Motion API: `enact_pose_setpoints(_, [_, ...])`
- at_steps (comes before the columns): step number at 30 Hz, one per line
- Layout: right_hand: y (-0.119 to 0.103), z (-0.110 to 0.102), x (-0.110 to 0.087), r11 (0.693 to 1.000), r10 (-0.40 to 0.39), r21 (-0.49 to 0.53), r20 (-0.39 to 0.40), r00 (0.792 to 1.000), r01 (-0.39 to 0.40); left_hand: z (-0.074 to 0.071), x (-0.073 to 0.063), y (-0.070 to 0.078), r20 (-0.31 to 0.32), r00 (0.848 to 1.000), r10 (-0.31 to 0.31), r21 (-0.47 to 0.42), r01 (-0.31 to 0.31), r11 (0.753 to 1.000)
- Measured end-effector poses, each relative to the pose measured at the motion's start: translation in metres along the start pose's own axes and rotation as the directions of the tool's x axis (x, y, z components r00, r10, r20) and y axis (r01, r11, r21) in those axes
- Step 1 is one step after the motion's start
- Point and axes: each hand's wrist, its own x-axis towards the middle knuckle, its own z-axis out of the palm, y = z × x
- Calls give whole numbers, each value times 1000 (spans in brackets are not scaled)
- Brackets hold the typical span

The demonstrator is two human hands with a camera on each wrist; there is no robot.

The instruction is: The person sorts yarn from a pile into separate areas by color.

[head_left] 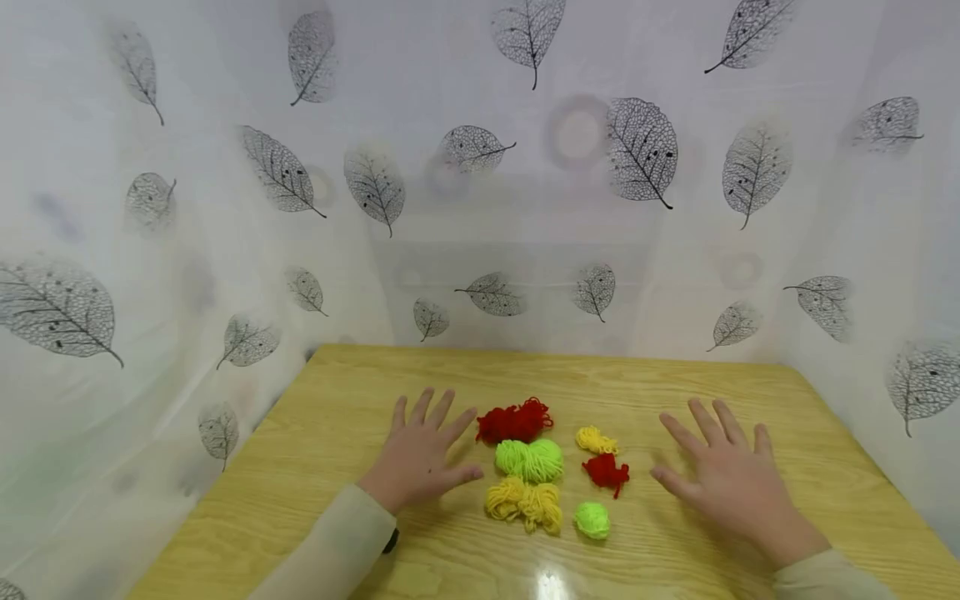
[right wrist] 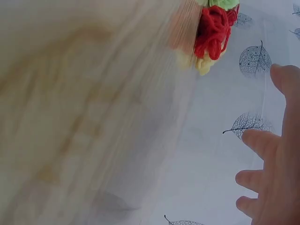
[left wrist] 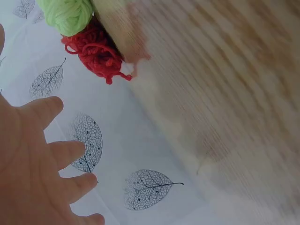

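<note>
My left hand [head_left: 422,457] is spread over the table, palm down, just left of three larger yarn bundles. These are a red bundle [head_left: 514,422] at the back, a lime green bundle [head_left: 529,460] in the middle and a yellow bundle [head_left: 525,503] in front. To their right lie a small yellow bundle [head_left: 597,440], a small red bundle [head_left: 606,473] and a small lime green ball [head_left: 592,520]. On the right side, my right hand [head_left: 731,479] is also spread, fingers apart, with nothing in it. Both wrist views show the extended fingers apart from the yarn.
The wooden table [head_left: 720,383] has a glossy top with a bright reflection near its front. A whitish curtain [head_left: 480,217] printed with dark leaf skeletons hangs behind the table and along both sides. Something small and black [head_left: 391,542] shows beside the left cuff.
</note>
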Motion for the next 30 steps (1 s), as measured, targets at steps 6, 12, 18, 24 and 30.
enact_pose_setpoints(6, [-14,5,5,998,-48,47,15,999,47,3,15,3,3,999,36,-23,-36,999])
enact_pose_setpoints(12, [-34,4,8,989,-86,125,34,996,81,7,34,10,55,997,51,-65,-47,997])
enact_pose_setpoints(18, [-48,4,7,962,-149,242,65,987,129,14,48,16,105,994,38,-107,-27,994])
enact_pose_setpoints(24, [-53,9,9,948,-169,294,139,976,123,17,64,25,147,989,31,-191,-3,982])
enact_pose_setpoints(30, [-57,11,13,938,-196,320,178,964,132,23,81,33,182,983,-3,-234,46,971])
